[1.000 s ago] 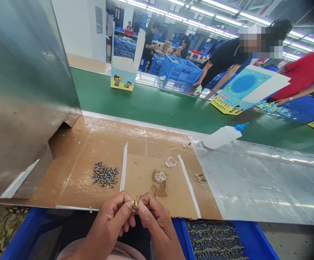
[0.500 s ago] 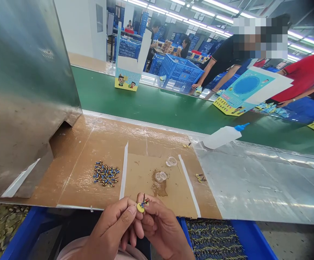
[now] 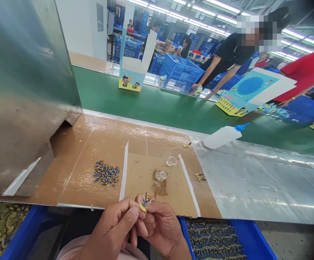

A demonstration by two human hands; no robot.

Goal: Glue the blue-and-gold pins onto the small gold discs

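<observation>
The person's left hand (image 3: 112,229) and right hand (image 3: 162,227) are drawn close together at the near edge of a cardboard work mat (image 3: 148,144), both nearly closed in a fingertip pinch. Between them is a small yellow disc (image 3: 143,207) carrying a tiny blue figure (image 3: 146,200). The left thumb presses at the disc's rim, while the right fingers curl under and the right thumb sits behind the piece; exactly which fingertips bear the load is hard to tell. Working this close, with the hands braced against each other, looks like a sound way to keep so small a piece steady.

On the mat, left of the hands, lies a loose heap of similar small figures (image 3: 106,173). Farther along the mat, ahead of the hands, are two clear plastic caps (image 3: 160,176) beside a brown stain (image 3: 158,188). Beyond the mat's far edge lies a white squeeze bottle (image 3: 222,137) with a blue nozzle. Below the mat's near edge, to the right, sits a blue tray (image 3: 250,238).
</observation>
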